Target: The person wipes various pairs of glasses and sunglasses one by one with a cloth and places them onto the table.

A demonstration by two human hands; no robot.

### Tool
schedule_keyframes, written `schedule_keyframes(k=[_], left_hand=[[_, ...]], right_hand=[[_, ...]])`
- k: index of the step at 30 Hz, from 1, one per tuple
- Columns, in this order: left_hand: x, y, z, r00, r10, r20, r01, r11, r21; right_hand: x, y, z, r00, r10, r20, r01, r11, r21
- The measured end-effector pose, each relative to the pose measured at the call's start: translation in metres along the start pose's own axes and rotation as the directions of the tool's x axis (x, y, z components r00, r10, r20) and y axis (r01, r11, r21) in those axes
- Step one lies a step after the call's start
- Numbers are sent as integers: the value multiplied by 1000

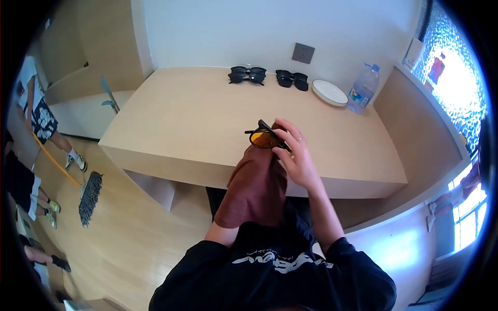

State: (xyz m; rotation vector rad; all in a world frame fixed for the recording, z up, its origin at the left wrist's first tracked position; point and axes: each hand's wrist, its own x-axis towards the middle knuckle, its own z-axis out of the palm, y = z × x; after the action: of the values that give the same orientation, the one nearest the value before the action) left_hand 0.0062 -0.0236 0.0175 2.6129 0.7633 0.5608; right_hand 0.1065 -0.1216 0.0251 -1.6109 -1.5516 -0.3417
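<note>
A pair of glasses with yellow-orange lenses (263, 139) and a dark frame is held over the front part of the desk. My right hand (295, 150) grips its right side, fingers bent around the frame. A brownish-red cloth (254, 186) drapes over my left hand and forearm and reaches up to the glasses. The fingers of my left hand are hidden under the cloth, so their grip cannot be seen.
On the desk (181, 114), dark sunglasses (247, 75) and another dark pair (292, 80) lie near the wall, beside a white oval dish (330, 93) and a plastic bottle (363, 89). At left, people stand near a grey mop (91, 199).
</note>
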Motion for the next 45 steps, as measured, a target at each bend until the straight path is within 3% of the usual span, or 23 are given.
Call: schedule_keyframes(k=[4,6,8,9,11,12,14,16,17,21,24,25,26,27,28,29,31,34,36,37,41,43,45], left_hand=[[13,-20,-14,988,-149,44,149,989,-4],[13,-24,-24,981,-187,53,188,982,-15],[-6,-18,-61,985,-144,-93,123,973,-196],[-10,-3,-82,983,-160,-88,157,987,-35],[-8,-12,-84,980,-159,-119,144,982,-122],[-6,-17,-83,979,-150,-140,120,972,-205],[11,-46,-43,979,-163,-122,170,984,48],[-18,-56,-50,733,423,-532,-392,903,178],[-36,-49,-42,888,125,-442,-278,912,-301],[-19,-63,-29,967,-20,-253,-187,618,-764],[-23,-38,-60,841,90,-534,-348,846,-405],[-8,-58,-30,927,224,-302,-147,955,257],[6,-71,-5,987,157,-39,-56,556,829],[15,-77,9,987,160,-36,-60,557,829],[24,-80,20,977,52,-208,-33,995,94],[31,-81,22,962,-146,-232,-63,705,-707],[9,-58,-15,953,-19,-302,-77,951,-301],[0,-43,-34,956,40,-292,-80,988,-129],[4,-38,-38,959,70,-275,-86,995,-47],[11,-35,-41,963,89,-254,-90,996,7],[35,-21,-38,960,216,-181,-163,950,268],[46,-13,-31,947,283,-154,-206,898,388],[53,-7,-27,926,345,-151,-235,842,486]], right_hand=[[70,28,-6,984,170,54,-177,970,166],[124,52,-8,990,71,123,-70,997,-15],[165,87,13,973,162,165,-173,984,50],[180,100,23,974,150,167,-161,986,49],[205,130,43,903,215,372,-215,976,-43],[212,166,64,931,99,351,-98,995,-19],[225,194,87,884,186,430,-77,963,-258],[224,184,93,895,168,414,-29,947,-321],[222,180,97,906,179,384,-32,933,-359],[213,180,108,950,125,287,11,904,-428],[206,182,110,970,73,232,44,884,-465],[204,181,110,983,53,179,35,890,-455],[203,182,108,992,30,125,29,896,-442],[203,188,111,992,16,128,45,885,-463],[201,189,112,992,18,126,43,884,-465],[199,187,113,995,23,99,26,883,-468],[200,176,114,998,19,57,10,883,-469],[194,152,104,998,24,-50,-39,942,-332],[192,125,80,927,257,273,-347,864,365],[189,91,51,813,293,503,-530,729,432],[170,33,-6,694,287,660,-604,731,317],[162,33,-17,854,60,517,-232,933,275],[159,41,-21,873,133,469,-275,929,247]])
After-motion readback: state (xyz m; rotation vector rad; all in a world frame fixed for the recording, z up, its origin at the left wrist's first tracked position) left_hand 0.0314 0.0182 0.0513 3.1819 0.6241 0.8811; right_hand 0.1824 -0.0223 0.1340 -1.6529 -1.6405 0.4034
